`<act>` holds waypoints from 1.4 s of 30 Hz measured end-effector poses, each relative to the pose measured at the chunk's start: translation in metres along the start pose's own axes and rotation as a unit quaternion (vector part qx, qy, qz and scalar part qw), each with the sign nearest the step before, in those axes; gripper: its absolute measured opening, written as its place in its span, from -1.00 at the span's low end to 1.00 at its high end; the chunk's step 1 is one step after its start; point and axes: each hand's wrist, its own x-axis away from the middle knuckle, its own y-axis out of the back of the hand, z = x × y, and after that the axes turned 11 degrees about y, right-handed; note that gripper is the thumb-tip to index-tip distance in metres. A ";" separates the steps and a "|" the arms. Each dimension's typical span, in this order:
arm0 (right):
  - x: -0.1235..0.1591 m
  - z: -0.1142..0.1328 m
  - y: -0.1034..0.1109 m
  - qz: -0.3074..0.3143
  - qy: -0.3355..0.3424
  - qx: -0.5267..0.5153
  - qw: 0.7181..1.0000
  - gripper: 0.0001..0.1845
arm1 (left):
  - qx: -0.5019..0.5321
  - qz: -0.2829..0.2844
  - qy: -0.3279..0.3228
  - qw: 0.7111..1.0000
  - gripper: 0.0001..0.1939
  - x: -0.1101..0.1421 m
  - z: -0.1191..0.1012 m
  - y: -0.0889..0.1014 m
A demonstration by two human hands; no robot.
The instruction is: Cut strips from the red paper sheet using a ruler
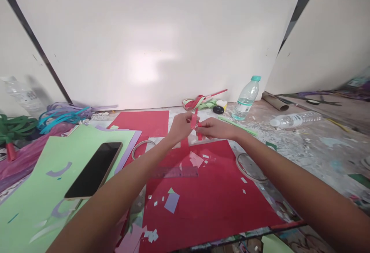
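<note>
Both my hands meet above the middle of the table and pinch a narrow red paper strip point(194, 121). My left hand point(180, 126) is closed on its left side, and my right hand point(215, 128) is closed on its lower right part. The strip stands roughly upright between them. Below the hands lies a large red paper sheet point(211, 199) strewn with small paper scraps. A clear ruler point(176, 172) rests on that sheet near my left forearm.
A phone point(94, 170) lies on green paper point(31, 203) at the left. Two tape rings point(140, 147) point(249, 167) flank the red sheet. An upright water bottle point(246, 99), a lying bottle point(295, 120), a cardboard tube point(274, 101) and bundled paper strips point(202, 101) sit further back. White boards point(156, 49) stand behind.
</note>
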 end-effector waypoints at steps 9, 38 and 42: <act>-0.036 -0.044 -0.008 -0.085 -0.145 0.146 0.975 -0.52 | -0.141 -0.024 0.090 0.986 -0.66 -0.080 0.042 -0.037; -0.066 -0.052 -0.013 0.009 -0.276 0.334 0.901 -0.70 | -0.361 0.075 -0.077 0.926 -0.72 -0.056 0.057 -0.024; -0.062 -0.050 -0.008 -0.007 -0.276 0.336 0.900 -0.66 | -0.381 0.098 -0.087 0.915 -0.74 -0.043 0.055 -0.020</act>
